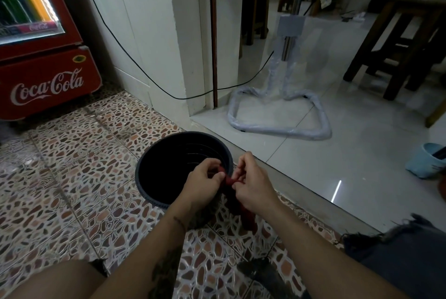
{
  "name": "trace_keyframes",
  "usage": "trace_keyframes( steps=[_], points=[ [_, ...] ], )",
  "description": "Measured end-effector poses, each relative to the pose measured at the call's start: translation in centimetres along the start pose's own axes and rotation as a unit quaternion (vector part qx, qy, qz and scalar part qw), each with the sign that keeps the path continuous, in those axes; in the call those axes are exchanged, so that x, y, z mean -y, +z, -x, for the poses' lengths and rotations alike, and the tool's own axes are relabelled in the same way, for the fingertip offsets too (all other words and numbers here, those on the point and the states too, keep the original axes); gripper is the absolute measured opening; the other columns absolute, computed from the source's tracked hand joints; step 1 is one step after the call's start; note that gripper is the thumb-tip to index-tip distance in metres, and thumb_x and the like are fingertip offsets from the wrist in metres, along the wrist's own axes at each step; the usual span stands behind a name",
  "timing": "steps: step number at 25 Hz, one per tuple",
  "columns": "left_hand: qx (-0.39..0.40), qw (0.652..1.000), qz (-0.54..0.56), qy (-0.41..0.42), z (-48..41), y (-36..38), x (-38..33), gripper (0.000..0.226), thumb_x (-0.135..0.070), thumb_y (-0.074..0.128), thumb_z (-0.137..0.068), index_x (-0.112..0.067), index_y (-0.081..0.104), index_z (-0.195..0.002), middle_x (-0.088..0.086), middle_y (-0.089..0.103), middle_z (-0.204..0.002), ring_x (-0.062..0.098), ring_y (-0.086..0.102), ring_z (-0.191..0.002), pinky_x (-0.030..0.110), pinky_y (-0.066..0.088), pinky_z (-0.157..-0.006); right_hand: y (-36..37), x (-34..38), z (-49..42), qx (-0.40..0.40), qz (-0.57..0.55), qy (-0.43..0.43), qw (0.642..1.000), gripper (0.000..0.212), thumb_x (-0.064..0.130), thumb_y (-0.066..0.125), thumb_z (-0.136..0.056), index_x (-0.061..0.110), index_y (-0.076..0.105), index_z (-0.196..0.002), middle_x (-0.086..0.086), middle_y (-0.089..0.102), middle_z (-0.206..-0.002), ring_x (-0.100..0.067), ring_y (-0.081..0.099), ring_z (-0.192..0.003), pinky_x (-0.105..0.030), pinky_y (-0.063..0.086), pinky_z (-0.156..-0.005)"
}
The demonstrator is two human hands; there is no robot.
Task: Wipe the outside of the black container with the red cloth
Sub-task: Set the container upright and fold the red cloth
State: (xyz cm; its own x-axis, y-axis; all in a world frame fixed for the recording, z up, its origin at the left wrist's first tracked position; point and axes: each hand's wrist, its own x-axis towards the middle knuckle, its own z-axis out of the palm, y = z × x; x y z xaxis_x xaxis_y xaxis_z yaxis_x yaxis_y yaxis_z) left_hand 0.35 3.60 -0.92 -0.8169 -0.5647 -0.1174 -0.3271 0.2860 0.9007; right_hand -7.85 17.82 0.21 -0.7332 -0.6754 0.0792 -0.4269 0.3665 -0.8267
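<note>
The black container (169,166), a round plastic pot with an open top, stands on the patterned tile floor in front of me. The red cloth (246,214) hangs down beside the pot's near right side, its upper end pinched between both hands. My left hand (205,184) is over the pot's near right rim, fingers closed on the cloth's top. My right hand (251,185) is just to the right of the rim and also grips the cloth. Most of the cloth's upper part is hidden by my fingers.
A red Coca-Cola cooler (45,62) stands at the far left. A standing fan with a plastic-wrapped base (280,115) is on the raised white tiled floor beyond a step. A wooden stool (405,42) and a light blue bucket (427,163) are at the right.
</note>
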Motion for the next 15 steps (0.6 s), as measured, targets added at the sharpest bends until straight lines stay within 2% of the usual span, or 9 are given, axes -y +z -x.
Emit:
trace_keyframes(
  steps=[2,4,6,8,10,12,13,15],
  points=[
    [0.013,0.999,0.033,-0.028,-0.4,0.1,-0.3,0.033,-0.030,0.068,-0.084,-0.026,0.067,-0.116,-0.004,0.072,-0.107,0.013,0.067,-0.101,0.036,0.053,-0.093,0.0,0.2,-0.1,-0.001,0.002,-0.017,1.000,0.047,-0.007,0.060,-0.079,0.034,0.039,-0.090,0.004,0.062,-0.084,-0.015,0.064,-0.078,-0.044,0.057,-0.065],
    [0.002,0.996,0.077,-0.035,-0.4,0.3,-0.6,0.020,-0.013,0.071,-0.083,-0.020,0.069,-0.102,0.005,0.074,-0.095,0.020,0.071,-0.091,0.038,0.058,-0.086,0.1,0.1,-0.1,-0.005,0.006,-0.026,1.000,0.045,-0.006,0.060,-0.078,0.032,0.039,-0.092,0.004,0.060,-0.085,-0.015,0.062,-0.077,-0.044,0.056,-0.065],
    [-0.018,0.991,0.127,-0.034,-0.3,0.3,-1.3,0.022,0.005,0.068,-0.083,-0.014,0.066,-0.095,0.011,0.073,-0.087,0.024,0.071,-0.083,0.036,0.059,-0.078,0.1,-0.5,0.0,0.001,0.003,0.008,1.000,0.044,0.001,0.066,-0.078,0.032,0.041,-0.095,0.002,0.059,-0.090,-0.015,0.059,-0.077,-0.042,0.056,-0.068],
    [-0.032,0.984,0.175,-0.021,-0.2,-0.1,-1.9,0.023,0.011,0.065,-0.083,-0.009,0.065,-0.094,0.014,0.073,-0.084,0.023,0.070,-0.078,0.033,0.058,-0.073,0.0,-1.7,-0.2,0.036,-0.033,0.092,0.995,0.043,0.016,0.075,-0.076,0.033,0.050,-0.107,0.002,0.062,-0.104,-0.014,0.060,-0.089,-0.039,0.055,-0.077],
    [-0.041,0.976,0.213,-0.015,0.0,-0.8,-2.4,0.021,0.012,0.064,-0.084,-0.006,0.064,-0.095,0.015,0.073,-0.084,0.021,0.070,-0.074,0.028,0.056,-0.064,-0.3,-2.7,-0.2,0.094,-0.114,0.210,0.967,0.050,0.029,0.075,-0.074,0.031,0.060,-0.121,0.000,0.062,-0.124,-0.018,0.061,-0.107,-0.040,0.055,-0.086],
    [-0.045,0.969,0.244,-0.019,0.4,-1.3,-2.8,0.019,0.011,0.064,-0.085,-0.005,0.064,-0.095,0.011,0.072,-0.080,0.016,0.067,-0.065,0.022,0.051,-0.052,-0.1,-3.8,-0.1,0.130,-0.207,0.302,0.922,0.058,0.030,0.074,-0.072,0.037,0.060,-0.128,-0.001,0.061,-0.132,-0.023,0.059,-0.117,-0.046,0.054,-0.094],
    [-0.048,0.966,0.254,-0.019,0.6,-1.4,-3.0,0.019,0.011,0.064,-0.085,-0.005,0.064,-0.094,0.009,0.071,-0.077,0.015,0.066,-0.062,0.021,0.049,-0.050,0.2,-3.6,0.0,0.146,-0.240,0.314,0.907,0.054,0.025,0.074,-0.075,0.040,0.061,-0.126,-0.002,0.065,-0.129,-0.024,0.060,-0.117,-0.048,0.053,-0.097],
    [-0.058,0.961,0.271,-0.016,0.8,-1.5,-3.3,0.019,0.011,0.065,-0.085,-0.007,0.064,-0.092,0.005,0.070,-0.072,0.016,0.065,-0.064,0.024,0.052,-0.054,1.0,-3.0,0.0,0.171,-0.266,0.294,0.902,0.046,0.013,0.073,-0.083,0.038,0.062,-0.121,-0.002,0.072,-0.119,-0.023,0.065,-0.111,-0.046,0.053,-0.097]
  ],
)
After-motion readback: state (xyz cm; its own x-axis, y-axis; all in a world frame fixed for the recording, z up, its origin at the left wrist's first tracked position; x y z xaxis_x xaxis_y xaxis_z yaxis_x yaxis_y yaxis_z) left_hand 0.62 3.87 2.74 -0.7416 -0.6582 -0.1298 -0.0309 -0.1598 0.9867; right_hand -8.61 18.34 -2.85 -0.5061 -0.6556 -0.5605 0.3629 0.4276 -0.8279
